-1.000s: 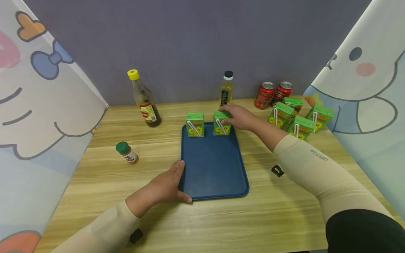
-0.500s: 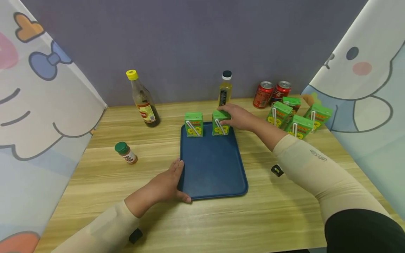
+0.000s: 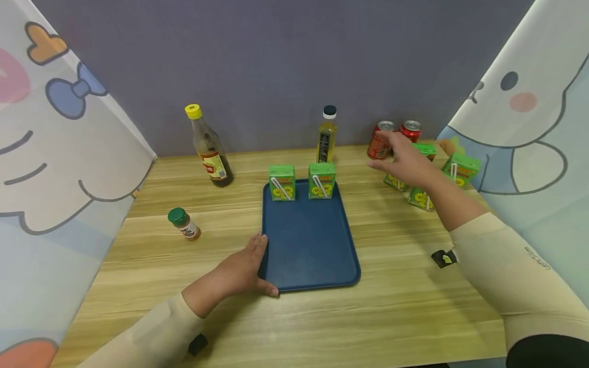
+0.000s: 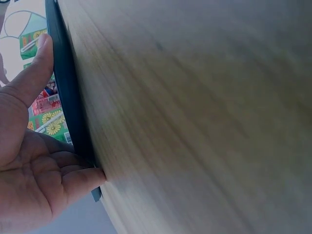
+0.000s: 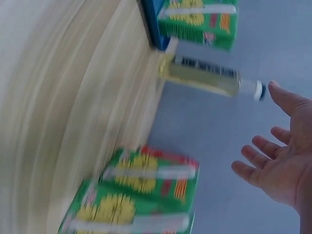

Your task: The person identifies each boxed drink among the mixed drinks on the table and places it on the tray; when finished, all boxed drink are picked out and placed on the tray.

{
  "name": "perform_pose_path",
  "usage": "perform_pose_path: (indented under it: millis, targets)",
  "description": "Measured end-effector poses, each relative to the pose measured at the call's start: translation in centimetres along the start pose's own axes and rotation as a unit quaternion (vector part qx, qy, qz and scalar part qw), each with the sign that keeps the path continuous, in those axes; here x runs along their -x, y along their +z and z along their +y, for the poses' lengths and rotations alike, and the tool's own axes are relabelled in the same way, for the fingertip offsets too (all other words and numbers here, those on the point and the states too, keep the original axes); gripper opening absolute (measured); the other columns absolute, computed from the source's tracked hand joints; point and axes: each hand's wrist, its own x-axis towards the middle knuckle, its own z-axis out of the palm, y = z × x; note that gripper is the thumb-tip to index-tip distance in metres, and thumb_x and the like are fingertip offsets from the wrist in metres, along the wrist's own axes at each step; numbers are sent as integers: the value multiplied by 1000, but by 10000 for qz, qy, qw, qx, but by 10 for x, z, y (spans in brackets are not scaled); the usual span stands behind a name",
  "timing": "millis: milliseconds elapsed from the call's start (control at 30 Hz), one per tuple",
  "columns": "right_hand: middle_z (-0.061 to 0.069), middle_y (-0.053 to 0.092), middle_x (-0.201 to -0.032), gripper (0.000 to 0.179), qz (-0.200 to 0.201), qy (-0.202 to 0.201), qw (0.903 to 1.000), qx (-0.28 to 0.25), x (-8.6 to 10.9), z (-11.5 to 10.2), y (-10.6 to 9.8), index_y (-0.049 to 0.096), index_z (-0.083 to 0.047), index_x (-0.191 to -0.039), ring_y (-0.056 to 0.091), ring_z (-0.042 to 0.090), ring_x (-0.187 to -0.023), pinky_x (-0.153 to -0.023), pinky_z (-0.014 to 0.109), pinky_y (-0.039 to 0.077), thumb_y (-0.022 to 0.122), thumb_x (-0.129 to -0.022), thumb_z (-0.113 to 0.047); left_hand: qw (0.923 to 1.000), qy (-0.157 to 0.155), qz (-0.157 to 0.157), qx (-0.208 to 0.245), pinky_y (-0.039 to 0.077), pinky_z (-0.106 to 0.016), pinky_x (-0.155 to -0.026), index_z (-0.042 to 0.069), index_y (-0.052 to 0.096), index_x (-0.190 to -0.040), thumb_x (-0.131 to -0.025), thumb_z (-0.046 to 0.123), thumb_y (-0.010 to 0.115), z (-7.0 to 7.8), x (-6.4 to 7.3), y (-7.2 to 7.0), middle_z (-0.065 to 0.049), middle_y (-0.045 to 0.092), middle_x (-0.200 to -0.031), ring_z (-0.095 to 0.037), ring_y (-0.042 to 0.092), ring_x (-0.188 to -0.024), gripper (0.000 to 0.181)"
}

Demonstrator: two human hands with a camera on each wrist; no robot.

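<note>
A dark blue tray point(image 3: 310, 240) lies mid-table. My left hand point(image 3: 241, 271) touches its near left corner, fingers straight along the left side and thumb at the front edge. The left wrist view shows that thumb point(image 4: 36, 73) extended beside the rim. Two green drink cartons point(image 3: 282, 190) with white straws stand side by side at the tray's far end. My right hand point(image 3: 407, 162) is raised over a group of similar cartons point(image 3: 462, 167) at the back right, partly hiding them. Its fingers and thumb are spread, with nothing between them, as the right wrist view also shows.
Two red cans point(image 3: 379, 143) stand behind the carton group. A bottle of yellowish liquid point(image 3: 326, 140) is just behind the tray. At the left are a dark sauce bottle point(image 3: 212, 153) with a yellow cap and a small green-capped jar point(image 3: 185, 225). Walls border the table.
My right hand has let go of the right-hand carton on the tray and moved right, over the carton group. The left hand stays at the tray's corner.
</note>
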Motion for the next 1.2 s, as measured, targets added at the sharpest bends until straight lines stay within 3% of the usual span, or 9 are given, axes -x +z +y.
perform_pose_path:
  millis: [133, 333, 533, 733, 867, 1033, 1200]
  targets:
    - [22, 16, -161, 92, 69, 269, 9996, 58, 22, 20, -15, 8, -9, -158, 21, 48, -144, -108, 68, 23, 58, -94, -52, 10000, -40, -26, -22, 32, -50, -113, 1, 11, -157, -66, 59, 84, 1, 1, 0, -21, 6, -163, -37, 20, -148, 130]
    - [31, 24, -154, 90, 182, 452, 9982, 337, 46, 55, -27, 12, 0, -156, 31, 55, -133, -98, 70, 31, 62, -95, -43, 10000, -16, -5, -15, 33, -50, -113, -1, 12, -156, -67, 58, 84, 3, 0, -3, -22, 7, -163, -38, 21, -148, 129]
    - [40, 30, -145, 96, -424, 1156, 9906, 590, 58, 81, -33, 10, 10, -153, 30, 59, -129, -98, 71, 30, 63, -94, -45, 10000, -30, -11, -19, 32, -50, -113, -1, 11, -156, -66, 57, 84, 3, 1, -2, -23, 6, -163, -38, 21, -148, 130]
    - [42, 35, -141, 81, -766, 1331, 9829, 1021, 66, 99, -29, 28, 12, -147, 35, 62, -123, -98, 72, 31, 58, -97, -44, 10000, -21, 6, -26, 33, -50, -113, -1, 11, -156, -66, 57, 85, 3, 1, -1, -22, 6, -163, -38, 21, -148, 130]
    - [41, 42, -136, 76, -647, 1404, 9831, 976, 68, 103, -26, 34, 9, -143, 41, 61, -118, -94, 72, 34, 57, -97, -46, 10000, -33, -4, -28, 32, -50, -114, 0, 11, -157, -67, 57, 84, 3, 0, -1, -21, 6, -163, -37, 19, -149, 129]
    - [35, 51, -126, 72, -432, 1349, 9859, 885, 66, 95, -22, 40, 4, -141, 51, 49, -105, -83, 64, 40, 60, -95, -47, 10000, 58, 16, -38, 34, -50, -112, -1, 11, -156, -67, 58, 83, 2, 0, 0, -22, 7, -163, -37, 19, -149, 129]
    - [35, 44, -138, 81, -427, 1349, 9866, 813, 58, 69, -21, 37, 0, -146, 48, 52, -116, -88, 66, 39, 56, -93, -58, 10000, 78, 27, -6, 34, -51, -112, -2, 11, -156, -67, 58, 83, 2, 0, 0, -23, 8, -163, -38, 20, -148, 129]
